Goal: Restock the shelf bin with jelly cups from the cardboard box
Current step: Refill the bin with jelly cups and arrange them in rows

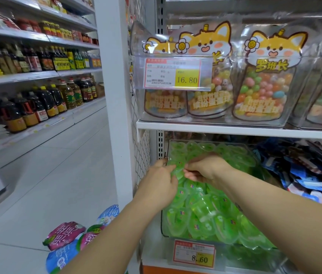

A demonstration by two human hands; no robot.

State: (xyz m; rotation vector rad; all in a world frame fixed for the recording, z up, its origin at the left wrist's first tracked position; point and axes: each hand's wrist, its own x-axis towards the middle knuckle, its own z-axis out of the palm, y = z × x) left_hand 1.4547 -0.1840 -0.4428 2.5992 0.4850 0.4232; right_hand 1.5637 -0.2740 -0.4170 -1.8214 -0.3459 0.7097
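Hands: our left hand [161,181] and right hand [205,171] fingers pinch one jelly cup [177,172], centre frame.
Risk: shelf bin [163,224] heaped; we judge front cups may spill over.

Bin [165,235]: clear plastic, open-topped, set below and in front of both hands, sloping up and away from them. Cups [205,214]: translucent green jelly, film-sealed tops with small printed marks; heaped to the rim, tilted and overlapping, lying under and beyond the right hand [205,171]. Held cup [177,171]: same kind, pinched between the left hand [160,178] and right hand at the bin's far left side, above the heap, tilted on edge.
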